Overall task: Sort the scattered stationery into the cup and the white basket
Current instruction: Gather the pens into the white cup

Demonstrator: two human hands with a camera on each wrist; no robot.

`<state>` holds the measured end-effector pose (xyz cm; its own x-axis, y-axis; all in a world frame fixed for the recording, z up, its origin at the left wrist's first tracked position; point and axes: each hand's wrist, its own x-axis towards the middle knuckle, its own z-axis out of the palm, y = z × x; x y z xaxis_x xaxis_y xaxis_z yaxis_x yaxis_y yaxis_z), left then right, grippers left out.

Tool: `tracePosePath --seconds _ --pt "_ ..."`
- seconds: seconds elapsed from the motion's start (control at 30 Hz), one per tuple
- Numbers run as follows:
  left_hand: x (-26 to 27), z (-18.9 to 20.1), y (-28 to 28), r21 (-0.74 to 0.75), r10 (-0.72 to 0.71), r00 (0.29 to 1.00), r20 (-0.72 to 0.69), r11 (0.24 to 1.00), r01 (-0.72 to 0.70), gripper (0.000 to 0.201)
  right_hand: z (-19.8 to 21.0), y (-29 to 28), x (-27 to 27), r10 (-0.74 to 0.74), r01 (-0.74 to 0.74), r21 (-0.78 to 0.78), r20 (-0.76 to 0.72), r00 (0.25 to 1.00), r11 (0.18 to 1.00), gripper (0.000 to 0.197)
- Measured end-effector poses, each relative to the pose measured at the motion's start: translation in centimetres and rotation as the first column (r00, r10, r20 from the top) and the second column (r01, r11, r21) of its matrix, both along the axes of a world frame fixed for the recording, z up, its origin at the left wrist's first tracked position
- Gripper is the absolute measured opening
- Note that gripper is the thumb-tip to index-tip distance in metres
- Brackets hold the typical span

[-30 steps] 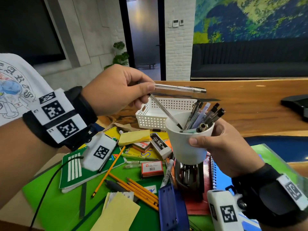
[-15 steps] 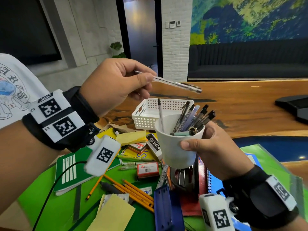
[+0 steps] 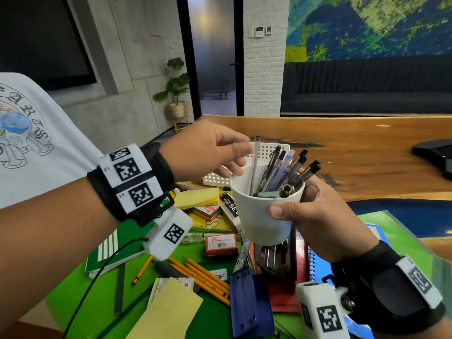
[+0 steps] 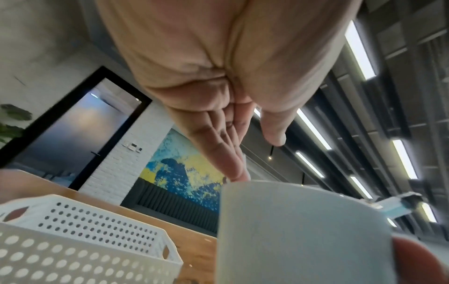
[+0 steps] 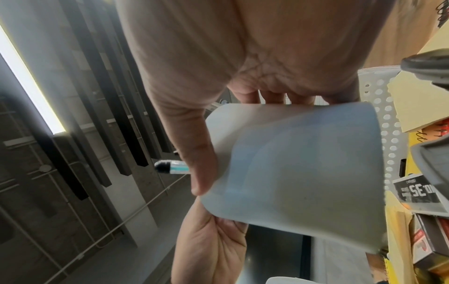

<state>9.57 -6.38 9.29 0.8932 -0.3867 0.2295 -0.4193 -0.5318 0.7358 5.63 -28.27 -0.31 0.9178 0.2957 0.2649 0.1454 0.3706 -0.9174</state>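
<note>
Right hand (image 3: 318, 216) grips cup (image 3: 259, 216) clear of the counter; left hand (image 3: 208, 148), fingers relaxed beside clear pen (image 3: 254, 165), should withdraw without tipping it.

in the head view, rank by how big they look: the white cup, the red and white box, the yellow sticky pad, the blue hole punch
1. white cup
2. blue hole punch, though it sits nearest the camera
3. yellow sticky pad and red and white box look too alike to rank
</note>
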Motion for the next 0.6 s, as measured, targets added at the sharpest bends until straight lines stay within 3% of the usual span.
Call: tracePosePath --seconds 0.1,0.13,0.17,0.23,0.27,0.3,0.33,0.4,0.47,0.6 --pt "1.4 -1.5 1.6 -0.015 0.142 0.983 0.117 0.990 -0.141 0.014 0.3 -0.6 0.4 -0.047 0.047 0.001 -0.003 0.999 0.999 0.068" --pt "2.0 -2.3 2.5 0.082 0.173 0.973 0.152 0.979 -0.187 0.011 0.4 -1.0 0.6 -0.077 0.077 0.005 -0.004 0.997 0.997 0.069" --pt "2.6 -3.3 3.3 0.271 0.164 0.970 0.177 0.940 -0.208 0.009 0.5 -1.3 0.7 -0.106 0.106 0.011 -0.006 0.994 0.994 0.070" --pt "3.5 -5.8 4.6 0.697 0.098 0.988 0.122 0.700 -0.156 0.010 0.7 -2.0 0.9 -0.147 0.147 0.016 -0.009 0.989 0.989 0.072" --pt "3.7 -7.3 5.1 0.824 0.084 0.995 0.052 0.559 -0.090 0.014 0.8 -2.3 0.9 -0.161 0.161 0.014 -0.006 0.987 0.987 0.070" --pt "3.7 -8.7 5.5 0.887 0.092 0.995 -0.036 0.462 -0.010 0.018 0.9 -2.6 0.9 -0.173 0.173 0.013 -0.004 0.985 0.985 0.069" --pt "3.6 -9.9 5.7 0.906 0.106 0.988 -0.116 0.419 0.062 0.022 1.0 -2.7 0.8 -0.181 0.181 0.011 -0.001 0.984 0.983 0.068" --pt "3.6 -12.1 6.3 0.894 0.112 0.977 -0.179 0.434 0.114 0.031 1.2 -2.9 0.8 -0.184 0.184 0.018 0.000 0.983 0.983 0.068" --pt "3.8 -13.2 6.7 0.879 0.117 0.981 -0.155 0.469 0.082 0.034 1.1 -3.0 1.0 -0.185 0.186 0.022 -0.005 0.983 0.982 0.065" --pt "3.8 -14.4 6.7 0.881 0.105 0.986 -0.129 0.468 0.065 0.022 0.8 -3.1 1.3 -0.187 0.187 -0.014 -0.023 0.982 0.982 0.066"
